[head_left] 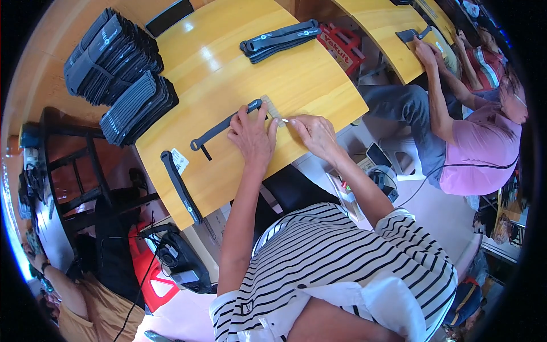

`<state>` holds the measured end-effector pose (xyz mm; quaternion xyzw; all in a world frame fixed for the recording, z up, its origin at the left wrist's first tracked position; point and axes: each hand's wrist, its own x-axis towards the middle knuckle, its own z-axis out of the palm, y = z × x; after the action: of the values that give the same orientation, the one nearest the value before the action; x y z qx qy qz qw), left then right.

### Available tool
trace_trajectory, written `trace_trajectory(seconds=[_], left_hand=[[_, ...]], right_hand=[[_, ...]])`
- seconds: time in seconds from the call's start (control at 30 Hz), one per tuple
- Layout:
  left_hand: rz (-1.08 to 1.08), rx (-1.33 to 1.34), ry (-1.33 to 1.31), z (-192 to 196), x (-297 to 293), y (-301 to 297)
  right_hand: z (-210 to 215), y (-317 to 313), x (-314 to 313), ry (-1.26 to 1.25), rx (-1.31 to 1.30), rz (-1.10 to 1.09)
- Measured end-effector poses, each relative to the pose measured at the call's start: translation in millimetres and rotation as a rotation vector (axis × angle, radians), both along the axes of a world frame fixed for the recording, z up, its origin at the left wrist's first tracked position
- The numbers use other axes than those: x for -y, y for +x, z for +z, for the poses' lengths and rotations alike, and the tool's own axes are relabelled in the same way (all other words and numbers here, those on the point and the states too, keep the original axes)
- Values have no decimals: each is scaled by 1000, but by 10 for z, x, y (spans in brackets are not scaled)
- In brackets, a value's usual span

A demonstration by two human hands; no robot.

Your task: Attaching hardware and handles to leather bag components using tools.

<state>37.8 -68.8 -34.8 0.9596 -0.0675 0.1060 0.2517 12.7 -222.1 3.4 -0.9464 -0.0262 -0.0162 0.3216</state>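
Note:
A black strap (217,133) with rounded ends lies slantwise on the yellow wooden table (211,74). My left hand (254,138) holds it down near its far end, fingertips on it and thumb reaching toward a tan, grid-patterned strip (271,107). That strip lies beside the strap's end, partly hidden by my fingers. To its right, my right hand (317,134) pinches a small white piece (285,120) between thumb and fingers, at the strip's edge. Its exact kind is too small to make out. A short black tab (205,152) sticks out from the strap's near end.
Another black strap with a white label (181,188) lies at the table's left edge. Tall stacks of black straps (139,108) stand far left; a smaller bundle (279,40) lies at the back. A red carton (342,48) is beyond the right edge. A co-worker (473,131) sits right.

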Motion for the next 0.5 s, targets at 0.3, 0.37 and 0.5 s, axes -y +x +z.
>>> trace_trajectory(seconds=[0.3, 0.37, 0.5], left_hand=[[4, 49, 12, -41, 1, -12], [0, 48, -2, -30, 7, -11], [-4, 32, -3, -40, -2, -12]], right_hand=[[3, -60, -55, -137, 140, 136], [11, -67, -63, -163, 148, 140], [-28, -70, -73, -228, 162, 131]])
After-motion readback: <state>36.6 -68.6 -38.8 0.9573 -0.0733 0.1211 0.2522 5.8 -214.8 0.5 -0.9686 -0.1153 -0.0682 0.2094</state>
